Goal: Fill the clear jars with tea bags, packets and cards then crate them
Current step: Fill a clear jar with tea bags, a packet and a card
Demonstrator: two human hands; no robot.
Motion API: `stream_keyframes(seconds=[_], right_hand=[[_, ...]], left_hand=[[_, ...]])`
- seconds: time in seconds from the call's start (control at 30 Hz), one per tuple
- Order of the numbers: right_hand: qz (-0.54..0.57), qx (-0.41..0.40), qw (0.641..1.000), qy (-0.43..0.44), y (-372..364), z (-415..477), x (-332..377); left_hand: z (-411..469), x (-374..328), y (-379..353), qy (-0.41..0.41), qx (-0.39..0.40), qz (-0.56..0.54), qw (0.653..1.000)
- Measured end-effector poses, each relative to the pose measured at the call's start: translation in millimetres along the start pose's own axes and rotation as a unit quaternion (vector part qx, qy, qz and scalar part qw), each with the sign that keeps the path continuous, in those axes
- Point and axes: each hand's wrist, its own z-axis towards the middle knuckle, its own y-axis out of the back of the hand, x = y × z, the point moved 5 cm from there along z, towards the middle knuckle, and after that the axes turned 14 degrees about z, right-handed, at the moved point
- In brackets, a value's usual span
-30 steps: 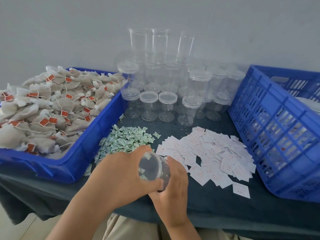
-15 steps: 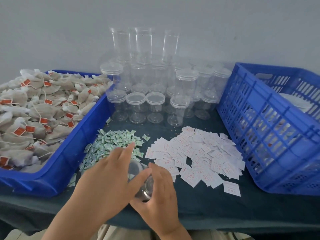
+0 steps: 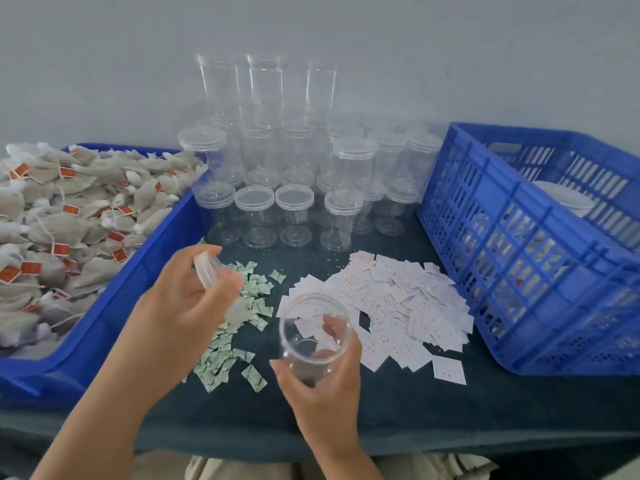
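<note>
Right hand (image 3: 322, 389) grips a clear jar (image 3: 311, 329) around its lower body. The fingers curl behind the wall and show through it. The open mouth of the jar tilts up toward the camera, above the near edge of the card spread. Left hand (image 3: 180, 303) pinches the round translucent lid (image 3: 207, 271) between thumb and fingertips, over the packet pile and apart from the jar.

The jar is a smooth, transparent plastic cylinder. The packets (image 3: 256, 299) are small green-and-white sachets in a loose heap. The cards (image 3: 398, 303) are thin white squares with red print, overlapping flat. The tea bags (image 3: 59, 223) are beige fibrous pouches with strings and red tags, heaped in a solid-walled blue tray (image 3: 152, 271) at left. Lidded jars (image 3: 294, 202) cluster at far centre.

The tray wall runs just beside the packets. The corner of the lattice-walled blue crate (image 3: 519, 258) at right stands just beside the cards. Dark cloth (image 3: 415, 410) shows between both piles and the near table edge.

Half a second earlier both hands met on the lidded jar. The lid is now off and the hands are apart.
</note>
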Motion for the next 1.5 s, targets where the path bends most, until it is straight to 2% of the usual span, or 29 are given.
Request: stream_keyframes(seconds=[0.1,0.17,0.3,0.33,0.4,0.47,0.53,0.6,0.73,0.93,1.03,1.07,1.1,1.17,1.23,1.3,1.43,1.5], right_hand=[[0.040,-0.041,0.998,-0.033,8,2,-4],[0.064,-0.056,0.995,-0.058,9,4,-7],[0.076,-0.052,0.993,-0.069,8,6,-10],[0.082,-0.051,0.992,-0.075,8,6,-12],[0.079,-0.051,0.992,-0.086,7,7,-13],[0.077,-0.049,0.991,-0.100,6,9,-14],[0.080,-0.046,0.989,-0.114,7,9,-15],[0.077,-0.035,0.989,-0.125,7,9,-17],[0.053,-0.003,0.990,-0.130,8,7,-17],[-0.028,0.089,0.990,-0.106,3,3,-12],[-0.020,0.108,0.988,-0.111,-1,3,-13],[-0.018,0.112,0.987,-0.113,-2,3,-13],[-0.016,0.114,0.987,-0.115,-2,3,-13],[-0.009,0.115,0.985,-0.125,-2,2,-13],[-0.007,0.117,0.984,-0.133,-2,2,-15],[-0.014,0.122,0.983,-0.134,-4,2,-14],[-0.013,0.127,0.985,-0.118,-6,3,-13],[-0.021,0.128,0.985,-0.110,-6,3,-11]], left_hand=[[26,17,-38,0.061,0.056,-0.021,0.996],[40,28,-69,0.082,0.091,-0.091,0.988],[58,30,-133,0.048,0.138,-0.189,0.971],[61,29,-147,0.029,0.141,-0.156,0.977],[68,28,-169,-0.059,0.126,0.017,0.990],[72,26,-183,-0.148,0.096,0.241,0.954],[74,29,-185,-0.159,0.069,0.344,0.923],[73,28,-177,-0.155,0.053,0.322,0.933],[70,19,-126,-0.131,0.013,0.179,0.975],[42,28,-13,-0.069,-0.054,0.195,0.977],[46,60,53,-0.013,-0.109,0.268,0.957],[53,76,70,0.013,-0.102,0.318,0.942],[62,94,82,0.041,-0.068,0.380,0.922],[80,127,89,0.081,0.049,0.483,0.871],[88,145,84,0.091,0.128,0.500,0.852],[95,151,79,0.078,0.118,0.496,0.857],[103,151,94,0.105,-0.026,0.469,0.877],[106,154,88,0.080,-0.020,0.459,0.884]])
